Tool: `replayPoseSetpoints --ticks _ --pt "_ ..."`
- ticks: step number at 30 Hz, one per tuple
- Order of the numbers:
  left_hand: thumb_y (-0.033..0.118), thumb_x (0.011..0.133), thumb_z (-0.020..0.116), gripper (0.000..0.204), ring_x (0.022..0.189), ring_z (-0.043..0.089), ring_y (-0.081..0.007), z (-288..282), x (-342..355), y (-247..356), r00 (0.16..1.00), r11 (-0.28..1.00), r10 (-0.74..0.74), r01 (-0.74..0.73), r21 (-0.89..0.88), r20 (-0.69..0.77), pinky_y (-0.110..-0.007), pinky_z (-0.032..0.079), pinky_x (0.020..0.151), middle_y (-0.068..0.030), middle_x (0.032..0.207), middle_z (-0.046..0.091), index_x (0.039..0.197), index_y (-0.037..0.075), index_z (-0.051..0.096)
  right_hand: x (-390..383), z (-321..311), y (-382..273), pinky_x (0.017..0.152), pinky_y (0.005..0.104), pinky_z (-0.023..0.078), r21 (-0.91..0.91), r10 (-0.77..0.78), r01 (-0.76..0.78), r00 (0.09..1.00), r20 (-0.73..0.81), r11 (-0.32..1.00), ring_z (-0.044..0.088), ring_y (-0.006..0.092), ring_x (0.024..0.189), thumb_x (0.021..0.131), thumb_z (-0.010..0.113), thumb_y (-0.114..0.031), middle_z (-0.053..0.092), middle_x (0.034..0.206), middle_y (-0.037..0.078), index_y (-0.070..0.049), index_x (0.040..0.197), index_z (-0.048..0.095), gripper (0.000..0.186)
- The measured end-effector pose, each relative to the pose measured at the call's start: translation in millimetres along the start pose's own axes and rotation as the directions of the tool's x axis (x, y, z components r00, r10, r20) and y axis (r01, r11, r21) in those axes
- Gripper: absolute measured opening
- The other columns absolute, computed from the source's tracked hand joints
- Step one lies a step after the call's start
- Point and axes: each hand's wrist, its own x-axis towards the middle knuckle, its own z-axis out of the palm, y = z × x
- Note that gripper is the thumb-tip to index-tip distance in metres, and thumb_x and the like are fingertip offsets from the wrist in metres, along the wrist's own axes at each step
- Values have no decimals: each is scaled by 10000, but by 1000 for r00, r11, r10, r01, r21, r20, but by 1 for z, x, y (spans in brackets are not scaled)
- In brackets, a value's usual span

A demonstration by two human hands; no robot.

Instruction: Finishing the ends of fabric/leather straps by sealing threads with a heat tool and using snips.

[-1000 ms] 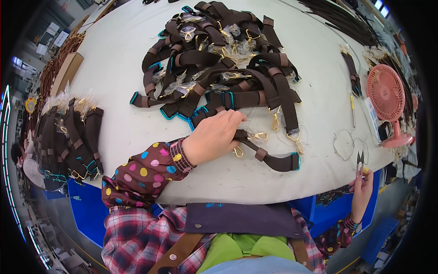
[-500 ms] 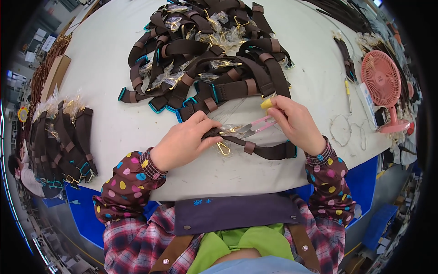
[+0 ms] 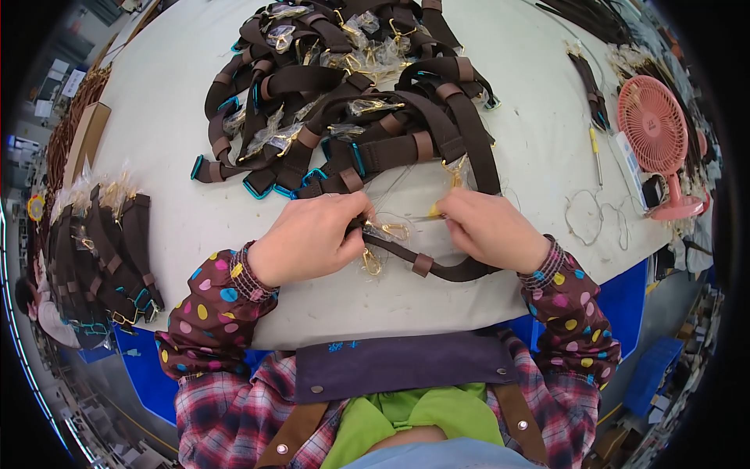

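Observation:
My left hand pinches the end of a dark brown webbing strap between thumb and fingers. Gold snap hooks, partly wrapped in clear plastic, hang from that end. The strap loops to the right with a leather keeper on it and passes under my right hand. That hand is closed, with a yellow cover on a fingertip. Its palm hides most of the thread snips, and only a thin metallic sliver shows to the left of the fingers. Fine loose threads run between both hands.
A big heap of similar straps with teal buckles lies just beyond my hands. At the left table edge hangs a bundle of straps. To the right are a pink fan, a yellow-handled tool and a loose thread tangle.
My right hand has turned over and moved slightly left and down; the pink snips handles, visible before, are now hidden. My left hand has shifted slightly left with the strap end.

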Motion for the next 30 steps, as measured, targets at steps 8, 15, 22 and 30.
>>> replayPoseSetpoints --ticks 8,15,22,30 --pt "107 821 670 247 829 667 -271 10 3 -4 997 984 62 -68 -164 -43 -352 519 706 -105 935 672 1058 62 616 12 -17 -6 595 347 475 -46 154 -169 959 -240 985 597 215 700 826 718 -345 584 785 34 -88 1046 618 353" --pt "84 833 656 294 916 664 -283 10 2 -3 991 978 124 -131 -160 -50 -352 532 763 -109 993 672 1123 60 617 26 -12 -11 594 308 445 -336 -31 -81 949 -315 938 545 165 732 721 781 -272 511 762 -16 -125 919 625 292" --pt "147 861 641 231 920 655 -297 10 2 -1 993 983 112 -117 -144 -44 -390 530 750 -102 991 675 1078 71 621 29 -9 -16 622 270 416 -516 -204 42 944 -261 856 518 133 750 732 677 -143 485 767 -26 -131 879 608 163" --pt "145 862 638 230 912 651 -307 8 2 -1 994 979 102 -107 -172 -35 -395 525 742 -107 982 671 1081 77 621 32 -2 -20 627 261 408 -550 -261 86 933 -248 830 518 127 753 720 650 -112 490 754 -29 -122 853 608 140"
